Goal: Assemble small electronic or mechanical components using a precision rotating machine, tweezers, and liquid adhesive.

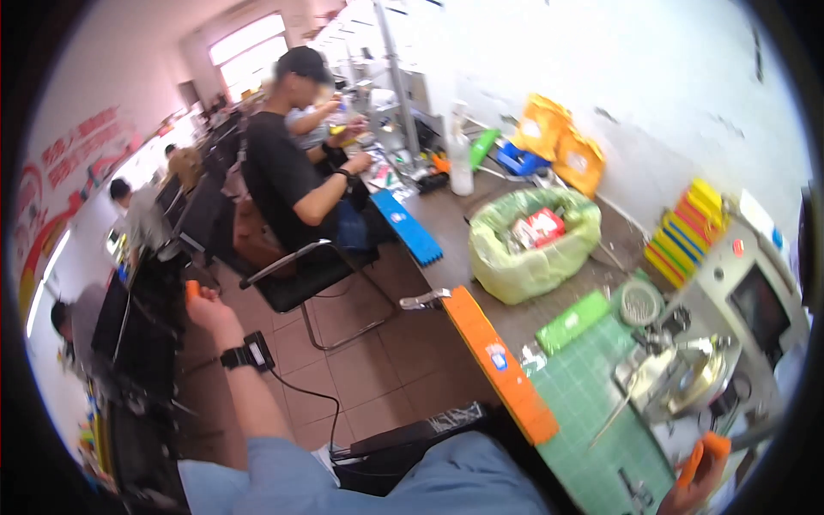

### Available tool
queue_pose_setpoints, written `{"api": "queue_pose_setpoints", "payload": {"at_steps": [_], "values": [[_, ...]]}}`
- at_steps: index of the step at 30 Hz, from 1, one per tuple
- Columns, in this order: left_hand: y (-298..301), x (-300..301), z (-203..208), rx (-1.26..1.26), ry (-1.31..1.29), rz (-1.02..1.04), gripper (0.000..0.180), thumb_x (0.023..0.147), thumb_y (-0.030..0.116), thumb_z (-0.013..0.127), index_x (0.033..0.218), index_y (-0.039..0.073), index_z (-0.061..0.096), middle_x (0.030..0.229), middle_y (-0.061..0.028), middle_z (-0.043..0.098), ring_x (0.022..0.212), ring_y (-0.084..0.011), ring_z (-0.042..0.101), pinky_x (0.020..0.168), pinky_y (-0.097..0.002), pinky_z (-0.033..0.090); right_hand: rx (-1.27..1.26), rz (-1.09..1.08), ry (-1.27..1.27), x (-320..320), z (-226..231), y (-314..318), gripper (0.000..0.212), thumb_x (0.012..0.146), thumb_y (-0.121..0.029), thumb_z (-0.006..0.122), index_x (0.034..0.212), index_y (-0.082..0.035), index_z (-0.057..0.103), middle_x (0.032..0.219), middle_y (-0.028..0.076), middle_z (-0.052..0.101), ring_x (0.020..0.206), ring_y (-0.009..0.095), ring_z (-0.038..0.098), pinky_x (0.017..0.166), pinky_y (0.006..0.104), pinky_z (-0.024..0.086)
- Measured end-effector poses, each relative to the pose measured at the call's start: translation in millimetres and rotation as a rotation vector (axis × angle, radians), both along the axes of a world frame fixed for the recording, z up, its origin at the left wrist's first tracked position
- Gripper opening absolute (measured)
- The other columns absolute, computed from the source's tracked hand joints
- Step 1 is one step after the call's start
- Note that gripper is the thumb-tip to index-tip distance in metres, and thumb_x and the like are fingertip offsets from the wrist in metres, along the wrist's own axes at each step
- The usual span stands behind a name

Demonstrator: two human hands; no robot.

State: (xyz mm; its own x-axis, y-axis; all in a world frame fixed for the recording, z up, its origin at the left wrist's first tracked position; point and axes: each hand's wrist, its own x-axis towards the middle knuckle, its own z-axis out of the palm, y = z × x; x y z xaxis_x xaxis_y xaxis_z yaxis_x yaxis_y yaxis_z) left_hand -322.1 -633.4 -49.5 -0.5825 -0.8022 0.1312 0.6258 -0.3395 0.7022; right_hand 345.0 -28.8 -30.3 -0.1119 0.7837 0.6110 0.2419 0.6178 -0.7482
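Observation:
My left hand (206, 311) is held out to the left over the aisle, away from the bench. An orange cover (193, 290) sits on a fingertip there; its fingers are loosely bent and I see nothing held. A black strap with a small box (248, 352) is round that wrist, and a dark cable runs from it toward my lap. My right hand (699, 482) is at the lower right, near the bench machine (697, 378). Orange covers (714, 445) are on its thumb and finger, which curve with a gap between them. Nothing shows in that gap.
A green cutting mat (592, 403) covers the near bench, edged by an orange strip (499, 360). Beyond are a green block (573, 322), a tape roll (640, 302), a lined waste bin (515, 279) and stacked coloured trays (684, 233). A co-worker (287, 159) sits ahead beside a chair.

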Motion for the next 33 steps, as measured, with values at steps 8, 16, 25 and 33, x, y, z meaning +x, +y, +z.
{"api": "queue_pose_setpoints", "payload": {"at_steps": [8, 16, 25, 33], "values": [[371.1, 268.9, 125.6, -1.807, 0.954, -0.113, 0.019, 0.099, 0.005, 0.066, 0.117, -0.001, 0.064, 0.117, -0.0162, 0.068, 0.092, -0.0206, 0.066, 0.087, -0.0319, 0.053, 0.343, 0.25, -0.338, -49.4, 66.6, -75.8, 0.044, 0.095, -0.045, 0.071, 0.087, -0.002, 0.079, 0.069, 0.009, 0.066, 0.057, 0.022, 0.059, 0.052, 0.0315, 0.043], [447.2, 379.5, 54.4, -0.968, 0.94, -1.69, 0.014, 0.083, 0.001, 0.08, 0.088, -0.003, 0.068, 0.116, -0.0186, 0.058, 0.074, -0.0203, 0.062, 0.064, -0.027, 0.052, 0.331, 0.376, -0.279, -58.8, 60.9, -82.1, 0.054, 0.102, -0.049, 0.061, 0.093, 0.003, 0.073, 0.081, 0.017, 0.072, 0.072, 0.029, 0.065, 0.071, 0.0415, 0.055], [438.1, 390.5, 65.3, -0.911, 0.466, -2.137, 0.021, 0.076, 0.007, 0.086, 0.09, 0.001, 0.07, 0.115, -0.0174, 0.058, 0.098, -0.0258, 0.06, 0.083, -0.0357, 0.051, 0.102, 0.532, -0.289, -65.9, 48.9, -75.3, 0.047, 0.076, -0.035, 0.092, 0.102, -0.001, 0.073, 0.089, 0.014, 0.074, 0.079, 0.028, 0.066, 0.076, 0.0403, 0.057], [440.3, 395.9, 65.7, -0.959, 0.448, -2.072, 0.02, 0.077, 0.007, 0.085, 0.09, 0.003, 0.071, 0.111, -0.015, 0.062, 0.101, -0.0271, 0.06, 0.091, -0.0389, 0.047, 0.077, 0.538, -0.14, -79.5, 42.6, -75.8, 0.031, 0.073, -0.007, 0.092, 0.099, -0.001, 0.077, 0.084, 0.011, 0.073, 0.068, 0.022, 0.064, 0.057, 0.0307, 0.052]]}}
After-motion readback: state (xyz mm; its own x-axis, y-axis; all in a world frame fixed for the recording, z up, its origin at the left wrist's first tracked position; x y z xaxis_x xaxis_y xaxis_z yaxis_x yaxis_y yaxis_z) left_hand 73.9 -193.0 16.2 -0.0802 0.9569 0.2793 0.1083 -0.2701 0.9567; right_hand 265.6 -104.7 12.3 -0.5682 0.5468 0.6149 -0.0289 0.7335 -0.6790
